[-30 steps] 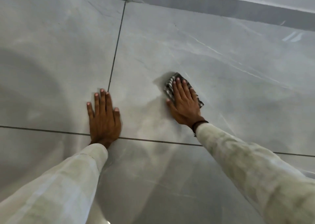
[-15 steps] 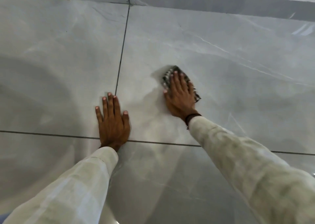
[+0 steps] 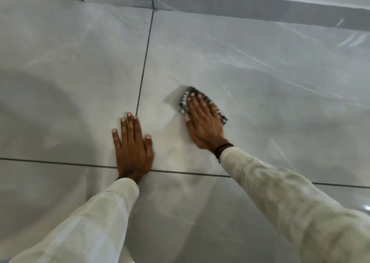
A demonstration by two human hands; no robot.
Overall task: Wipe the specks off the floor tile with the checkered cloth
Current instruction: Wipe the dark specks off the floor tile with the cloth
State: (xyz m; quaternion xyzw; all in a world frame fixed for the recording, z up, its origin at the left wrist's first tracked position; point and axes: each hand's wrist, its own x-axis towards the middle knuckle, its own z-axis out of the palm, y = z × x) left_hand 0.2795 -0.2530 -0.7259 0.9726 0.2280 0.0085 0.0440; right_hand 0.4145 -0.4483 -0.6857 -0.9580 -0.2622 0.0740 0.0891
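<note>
My right hand (image 3: pixel 203 123) lies flat on the folded black-and-white checkered cloth (image 3: pixel 183 102) and presses it to the glossy grey floor tile (image 3: pixel 260 82). Only the cloth's far and side edges show around my fingers. My left hand (image 3: pixel 133 146) rests palm down with fingers spread, near the crossing of two grout lines, left of the cloth. A few tiny dark specks show on the tile near the far wall; none are clear beside the cloth.
A dark grout line (image 3: pixel 145 62) runs away from me between the hands, and another (image 3: pixel 60 163) crosses under my left wrist. A grey skirting (image 3: pixel 260 8) edges the floor along the far wall. My shadow darkens the left tile.
The cloth under my right hand has slid a little across the tile, toward the left grout line and then back to the right. My left hand has stayed planted.
</note>
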